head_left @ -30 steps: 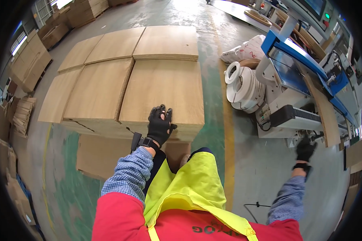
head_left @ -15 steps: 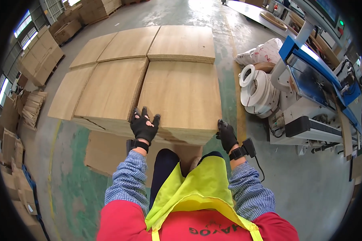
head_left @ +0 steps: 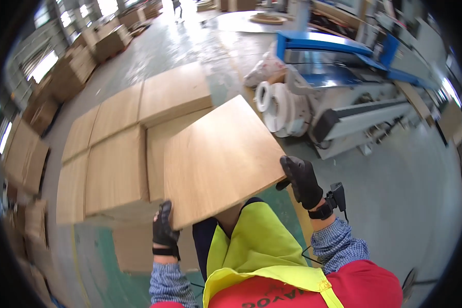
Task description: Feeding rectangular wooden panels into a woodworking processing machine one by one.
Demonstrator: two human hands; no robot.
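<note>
Nearest the viewer, a yellow apron [head_left: 269, 238] is worn over a red top [head_left: 362, 282]. Just beyond it, a pale wooden panel [head_left: 223, 159] is held aslant before the body, broad face upward. Its near left corner is grasped by the left grip [head_left: 165, 226], a black-gloved hand; its right corner is clasped by the right grip [head_left: 302, 179], gloved likewise. A brown cardboard sheet [head_left: 138, 249] is laid on the floor at the left. Behind the panel, wooden stacks [head_left: 113, 172] are arranged in two rows; the near right one is partly hidden by the panel, and contact between them cannot be judged. Farther right, white rolls [head_left: 280, 110] are piled beside a blue-and-white machine [head_left: 326, 43]. In the distance, brown stacks [head_left: 66, 77] are ranged along the left side.
</note>
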